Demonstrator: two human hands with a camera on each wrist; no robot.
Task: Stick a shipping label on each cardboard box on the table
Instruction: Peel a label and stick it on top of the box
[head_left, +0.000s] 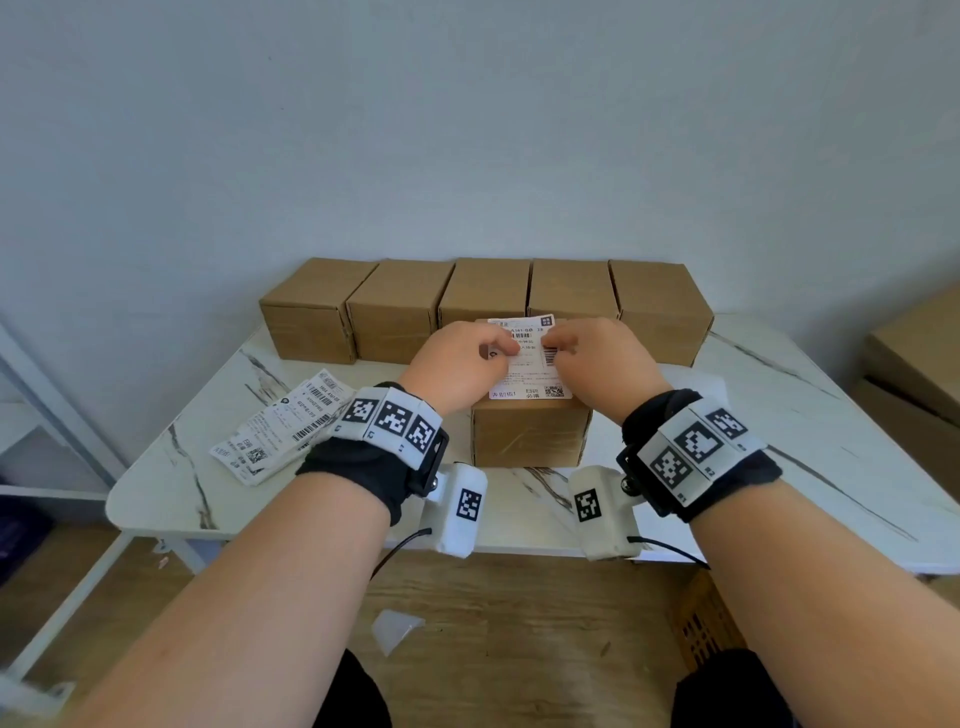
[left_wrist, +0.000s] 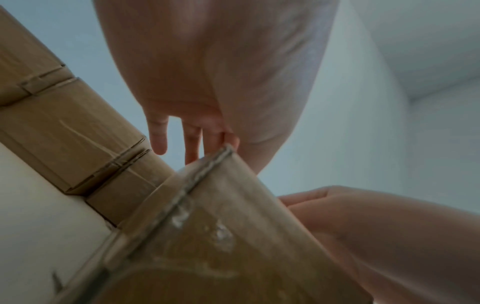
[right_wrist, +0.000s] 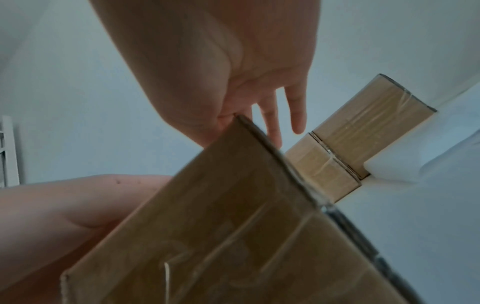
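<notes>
A small cardboard box (head_left: 530, 436) stands at the table's middle, with a white shipping label (head_left: 530, 376) lying on its top. My left hand (head_left: 467, 358) and right hand (head_left: 597, 358) both rest on the label, fingertips meeting near its far half. The wrist views show the left hand's fingers (left_wrist: 192, 144) and the right hand's fingers (right_wrist: 272, 117) stretched out over the top edge of the box (left_wrist: 221, 226) (right_wrist: 233, 226). Behind it, several plain boxes (head_left: 395, 312) stand in a row against the wall. The label's underside and the thumbs are hidden.
A loose pile of shipping labels (head_left: 291, 421) lies on the marble table (head_left: 810, 436) to the left. Larger cardboard boxes (head_left: 914, 364) stand off the right edge, a white shelf frame (head_left: 52, 415) at the left. A scrap of backing paper (head_left: 397, 629) lies on the wooden floor.
</notes>
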